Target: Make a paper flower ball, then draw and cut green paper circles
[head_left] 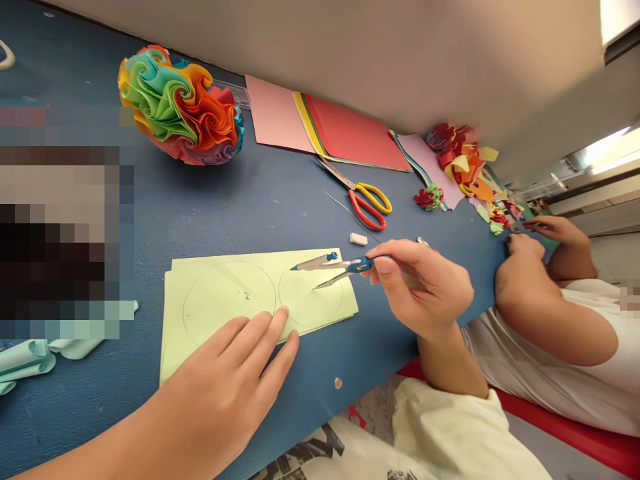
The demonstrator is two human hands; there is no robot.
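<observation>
My left hand (235, 373) lies flat with fingers stretched out over the lower edge of a pale green sheet of paper (305, 320), which looks like a small stack. Two pencilled circles show on the paper, a larger one at left and a smaller one at right. Between thumb and fingers, my right hand (425, 287) pinches the blue top of a drawing compass (359, 265). The compass's two legs are spread and point left over the smaller circle; whether a tip touches the paper I cannot tell. A white eraser (359, 239) lies just beyond the compass.
Scissors with red and yellow handles (367, 200) lie on the blue table (280, 207). Behind are a multicoloured paper ball (183, 110), coloured sheets (355, 133) and paper flowers (465, 160). Rolled mint paper (30, 363) lies at left. A co-worker's arms (550, 307) rest at right.
</observation>
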